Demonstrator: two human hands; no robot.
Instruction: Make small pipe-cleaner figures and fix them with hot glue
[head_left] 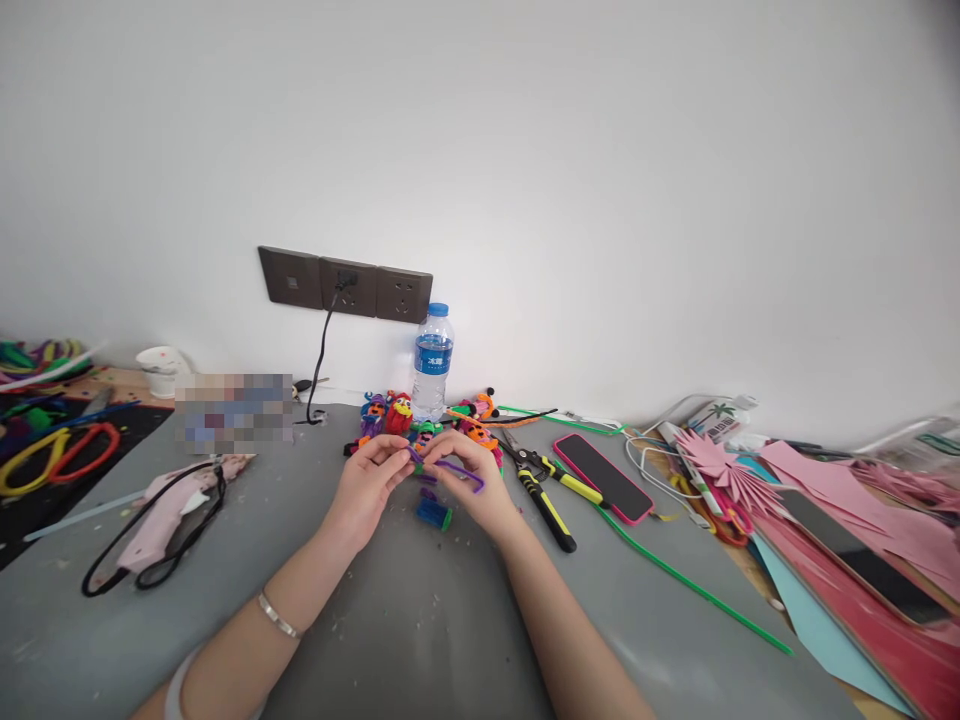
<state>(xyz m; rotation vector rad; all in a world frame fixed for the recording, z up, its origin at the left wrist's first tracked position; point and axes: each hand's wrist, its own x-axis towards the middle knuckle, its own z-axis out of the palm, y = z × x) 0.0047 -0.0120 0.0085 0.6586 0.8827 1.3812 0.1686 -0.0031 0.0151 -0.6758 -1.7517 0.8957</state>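
Purple strip: fuzzy, bent pipe-cleaner-like length (457, 467), held in mid-air above the table (420, 640), one end jutting over the right hand
Left hand (375, 482): thumb and forefinger pinching the strip's left part
Right hand (474, 502): fingertips pinching it too, just beside the left; the exact grip is partly covered by the fingers
Blue roll: small fuzzy cylinder with a green end (433, 515), lying below the hands
Fuzzy figures: a red one with a yellow face part (400, 412) and others, half hidden behind the hands
Bottle: clear plastic, blue cap (433, 365), blue label reading 冰露, as far as legible
Cutters: metal blades, black-and-yellow handles (546, 500)
Green stem: long, thin (697, 585), its far end hard to trace
Pixelated patch: contents unreadable (234, 412)
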